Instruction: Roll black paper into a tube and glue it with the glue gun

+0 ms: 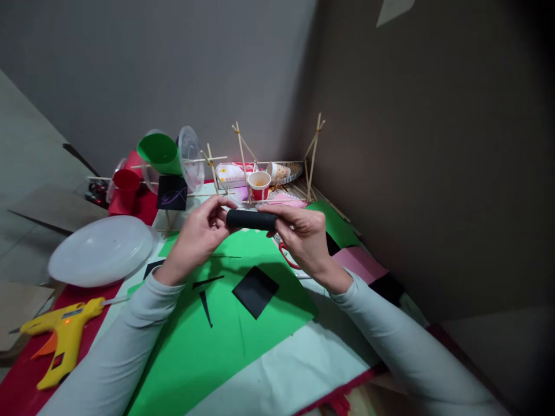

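Both hands meet above the table, and between them lies a black paper roll (pixel 250 219), held level and already wound into a tight tube. The left hand (pixel 200 237) closes its thumb and fingers around the roll's left end, and the right hand (pixel 303 234) curls over its right end, fingers wrapped on top; neither hand holds anything else. The rolling looks done, though whether the seam is glued cannot be told, since the edge is hidden under the fingers. Just below the hands a green sheet (pixel 225 323) lies flat, with a black square (pixel 255 291) and a few thin black scraps (pixel 205 306) on it, which suggests that cutting has already taken place and some pieces wait unused. Under the right hand a red scissor handle (pixel 287 257) peeks out. Well to the left of the left hand a yellow glue gun (pixel 60 338) rests on the red cloth, near a clear plastic lid (pixel 100 249). Beyond the hands stands a stick frame (pixel 243 162) with a red cup (pixel 259 185) inside it and a green cone (pixel 161 153) on a stick, so part of the model appears built, and the roll is not yet attached to it.
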{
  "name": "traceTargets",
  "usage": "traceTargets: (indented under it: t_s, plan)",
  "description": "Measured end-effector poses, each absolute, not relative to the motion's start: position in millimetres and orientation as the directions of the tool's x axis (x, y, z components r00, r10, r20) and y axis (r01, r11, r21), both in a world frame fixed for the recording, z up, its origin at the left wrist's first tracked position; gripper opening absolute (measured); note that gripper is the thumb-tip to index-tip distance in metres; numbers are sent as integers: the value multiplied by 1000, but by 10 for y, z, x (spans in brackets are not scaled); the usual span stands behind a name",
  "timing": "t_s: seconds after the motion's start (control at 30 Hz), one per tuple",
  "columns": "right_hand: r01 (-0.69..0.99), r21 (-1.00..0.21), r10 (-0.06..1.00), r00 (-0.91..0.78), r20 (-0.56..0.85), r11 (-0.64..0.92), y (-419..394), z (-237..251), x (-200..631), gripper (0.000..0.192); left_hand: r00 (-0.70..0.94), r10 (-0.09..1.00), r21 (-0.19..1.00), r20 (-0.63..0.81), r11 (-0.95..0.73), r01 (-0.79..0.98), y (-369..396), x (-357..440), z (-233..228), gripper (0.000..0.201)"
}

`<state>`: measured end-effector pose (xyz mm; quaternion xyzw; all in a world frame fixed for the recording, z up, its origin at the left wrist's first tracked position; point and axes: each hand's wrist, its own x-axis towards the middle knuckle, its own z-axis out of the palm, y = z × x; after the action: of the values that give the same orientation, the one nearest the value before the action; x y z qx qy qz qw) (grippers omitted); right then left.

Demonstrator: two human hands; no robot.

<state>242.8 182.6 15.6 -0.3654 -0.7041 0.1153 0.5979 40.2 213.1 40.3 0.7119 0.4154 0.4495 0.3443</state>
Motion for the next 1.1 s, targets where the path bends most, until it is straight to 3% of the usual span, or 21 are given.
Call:
traceTargets:
  t_s: [0.1,0.27,0.4,0.53,0.67,0.93,1.1]
  plan:
    - [473,-491,550,15,835,732,1835,168,2464,34,164,954,962,250,-264,73,2126,371,455,23]
    - [528,-356,418,1,908,771,1837,166,2487,36,183,972,981,146,-118,-156,2010,417,534,32]
    - [522,-305,367,-18,930,797,1814,168,2478,37,193,973,980,124,-90,-175,1951,453,574,35]
    - [511,-317,382,-24,924,799,1777,168,2461,41,309,948,990,74,-32,-137,1909,463,593,33]
    - [504,-386,427,38,904,773,1750,165,2438,44,333,935,991,121,-94,-98,1869,470,586,32]
    - [434,-523,525,126,842,734,1729,164,2381,39,265,888,926,376,-372,-65,1832,492,578,23]
    - [411,-529,524,135,841,743,1729,186,2409,40,248,863,898,440,-422,-125,1857,527,556,20]
